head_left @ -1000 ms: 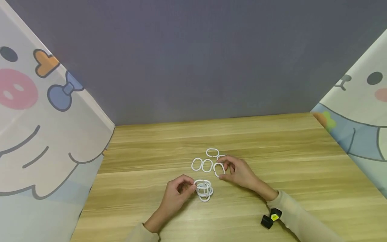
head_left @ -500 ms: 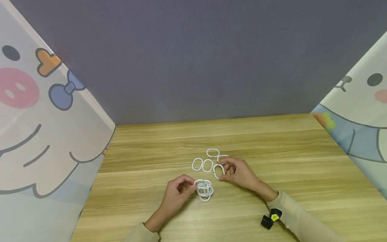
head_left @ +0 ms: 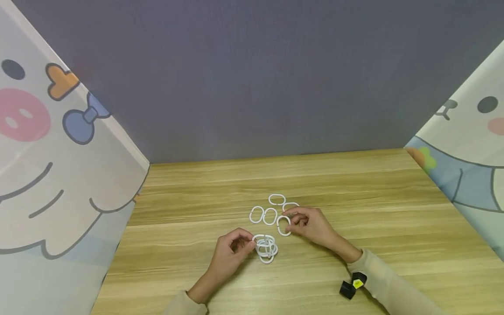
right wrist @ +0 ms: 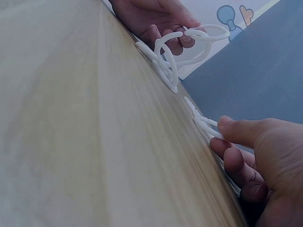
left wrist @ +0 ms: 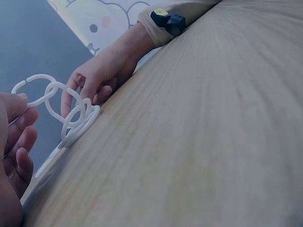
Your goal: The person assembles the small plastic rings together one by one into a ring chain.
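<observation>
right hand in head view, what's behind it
Beyond the right hand, part of a white ring shows on the wooden table. The hand hides much of the ring's near side and the tabletop underneath.

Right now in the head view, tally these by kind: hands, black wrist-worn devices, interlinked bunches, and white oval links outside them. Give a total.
Hands: 2
Black wrist-worn device: 1
Interlinked bunch: 1 (its overlapping links can't be counted reliably)
White oval links outside it: 5, one held by the right hand
Total: 9
</observation>
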`<state>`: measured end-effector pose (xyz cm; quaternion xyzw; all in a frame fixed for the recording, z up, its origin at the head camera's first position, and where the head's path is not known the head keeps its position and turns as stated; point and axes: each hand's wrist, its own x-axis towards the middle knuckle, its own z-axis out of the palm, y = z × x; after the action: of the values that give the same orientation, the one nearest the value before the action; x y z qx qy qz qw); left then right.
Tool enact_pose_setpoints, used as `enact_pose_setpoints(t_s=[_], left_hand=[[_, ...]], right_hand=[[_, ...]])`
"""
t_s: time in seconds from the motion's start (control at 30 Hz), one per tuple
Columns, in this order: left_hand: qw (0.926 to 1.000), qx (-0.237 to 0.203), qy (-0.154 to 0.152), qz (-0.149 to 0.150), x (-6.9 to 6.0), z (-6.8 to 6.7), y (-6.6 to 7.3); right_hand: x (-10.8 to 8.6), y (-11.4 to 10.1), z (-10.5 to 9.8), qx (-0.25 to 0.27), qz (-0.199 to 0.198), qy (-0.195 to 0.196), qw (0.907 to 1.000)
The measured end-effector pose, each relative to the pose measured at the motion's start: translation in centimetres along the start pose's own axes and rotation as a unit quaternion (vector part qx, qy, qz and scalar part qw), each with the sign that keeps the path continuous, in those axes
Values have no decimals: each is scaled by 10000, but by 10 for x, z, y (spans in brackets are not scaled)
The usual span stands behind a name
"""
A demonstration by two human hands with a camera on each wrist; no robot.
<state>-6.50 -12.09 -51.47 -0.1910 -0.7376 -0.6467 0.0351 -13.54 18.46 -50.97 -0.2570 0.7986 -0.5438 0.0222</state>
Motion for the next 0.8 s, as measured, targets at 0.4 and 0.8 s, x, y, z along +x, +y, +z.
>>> enact_pose_setpoints(t_s=[0.4, 0.8], left_hand=[[10000, 43, 17, 18, 0, 1, 1], [10000, -9, -16, -1, 0, 0, -2]], right_hand=[[-1, 1, 0, -21, 242, 68, 9997], [0, -3, -1, 95, 491, 29, 9987]])
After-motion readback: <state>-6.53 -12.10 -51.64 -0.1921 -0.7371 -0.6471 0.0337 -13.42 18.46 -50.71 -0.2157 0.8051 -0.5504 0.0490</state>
